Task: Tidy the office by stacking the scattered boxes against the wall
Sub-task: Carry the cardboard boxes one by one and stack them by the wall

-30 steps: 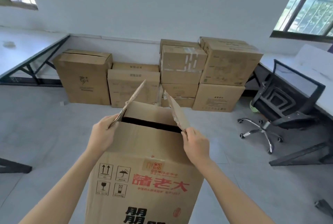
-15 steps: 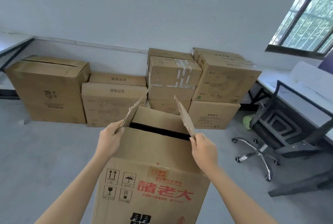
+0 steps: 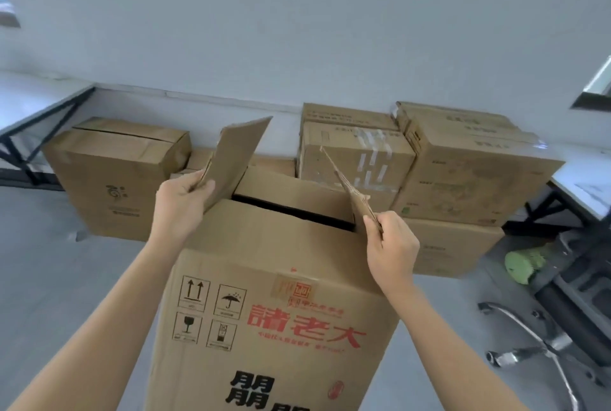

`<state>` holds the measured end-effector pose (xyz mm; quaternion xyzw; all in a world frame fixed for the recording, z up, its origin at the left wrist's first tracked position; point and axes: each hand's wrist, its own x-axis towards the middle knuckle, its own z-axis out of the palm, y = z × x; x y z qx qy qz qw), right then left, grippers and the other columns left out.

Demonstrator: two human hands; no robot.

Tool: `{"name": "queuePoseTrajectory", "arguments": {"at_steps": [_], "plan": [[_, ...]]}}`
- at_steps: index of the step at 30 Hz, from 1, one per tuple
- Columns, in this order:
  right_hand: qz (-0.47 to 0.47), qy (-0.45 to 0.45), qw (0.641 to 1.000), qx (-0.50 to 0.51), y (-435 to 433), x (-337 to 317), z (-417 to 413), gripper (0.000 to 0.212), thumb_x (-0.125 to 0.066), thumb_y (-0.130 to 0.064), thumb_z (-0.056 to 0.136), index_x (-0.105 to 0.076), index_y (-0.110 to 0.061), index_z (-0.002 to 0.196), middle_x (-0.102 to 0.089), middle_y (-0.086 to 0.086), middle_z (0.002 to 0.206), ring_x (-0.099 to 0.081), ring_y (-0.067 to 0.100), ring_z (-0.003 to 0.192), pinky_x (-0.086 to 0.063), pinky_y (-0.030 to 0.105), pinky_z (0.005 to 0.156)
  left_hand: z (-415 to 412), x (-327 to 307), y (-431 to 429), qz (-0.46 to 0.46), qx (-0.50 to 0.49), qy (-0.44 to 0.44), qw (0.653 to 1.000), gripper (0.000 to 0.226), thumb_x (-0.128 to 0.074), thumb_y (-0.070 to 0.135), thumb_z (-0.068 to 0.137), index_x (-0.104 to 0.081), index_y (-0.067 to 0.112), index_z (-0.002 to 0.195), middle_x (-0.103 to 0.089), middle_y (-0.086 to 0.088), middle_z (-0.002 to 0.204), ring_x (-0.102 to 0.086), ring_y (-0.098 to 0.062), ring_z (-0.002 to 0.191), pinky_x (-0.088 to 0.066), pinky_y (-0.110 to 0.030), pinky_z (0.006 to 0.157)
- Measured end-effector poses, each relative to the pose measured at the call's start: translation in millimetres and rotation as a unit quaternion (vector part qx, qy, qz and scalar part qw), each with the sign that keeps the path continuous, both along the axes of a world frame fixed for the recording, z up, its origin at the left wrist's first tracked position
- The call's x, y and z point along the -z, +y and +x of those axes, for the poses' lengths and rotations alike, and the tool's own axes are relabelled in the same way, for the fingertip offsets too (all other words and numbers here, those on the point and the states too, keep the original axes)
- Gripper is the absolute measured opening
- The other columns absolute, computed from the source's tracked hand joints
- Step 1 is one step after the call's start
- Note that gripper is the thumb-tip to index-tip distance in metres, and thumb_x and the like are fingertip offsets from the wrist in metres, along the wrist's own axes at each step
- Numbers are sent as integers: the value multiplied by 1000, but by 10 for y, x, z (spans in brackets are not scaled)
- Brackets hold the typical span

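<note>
A tall cardboard box [image 3: 274,278] is sitting right in front of the person, well short of the wall [image 3: 297,30], with its side printed in red characters facing the camera. The left hand [image 3: 180,205] is gripping the left top flap [image 3: 238,152], thumb lying over its face. The right hand [image 3: 393,248] is pinching the right top flap [image 3: 350,192] along its edge. Both flaps are standing up, so the top is gaping open. Only a dark slit is showing inside, and its contents are hidden.

Beyond it, closed boxes are lining the wall. A big box [image 3: 112,179] is standing at the left with its top flaps folded shut. A taped box [image 3: 357,162] is sitting in the middle, and a larger box [image 3: 472,172] is touching it on the right, resting on a lower box [image 3: 446,252]. A black office chair [image 3: 578,295] is standing at the right, and something green [image 3: 525,261], perhaps a cushion, is lying beside it.
</note>
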<state>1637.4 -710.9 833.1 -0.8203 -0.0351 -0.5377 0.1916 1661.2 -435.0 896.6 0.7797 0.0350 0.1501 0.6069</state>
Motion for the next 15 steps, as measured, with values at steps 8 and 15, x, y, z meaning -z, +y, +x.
{"name": "queuePoseTrajectory", "arguments": {"at_steps": [8,15], "plan": [[8,-100,987,-127,119,-408,1298,47,-42,-24,97,-51,-1,57,-47,8,48,-38,14,45,-19,16,51,496,-358,100,-35,-125,-89,987,29,-53,3,92,-63,27,102,-66,29,66,-60,0,78,-47,-23,80],[6,-172,965,-196,464,-773,2331,36,-41,-24,98,-47,-6,68,-45,8,47,-33,12,49,-16,22,49,1080,-408,328,-55,-168,-142,974,36,-55,2,91,-71,34,93,-64,32,64,-60,12,67,-49,-9,65]]}}
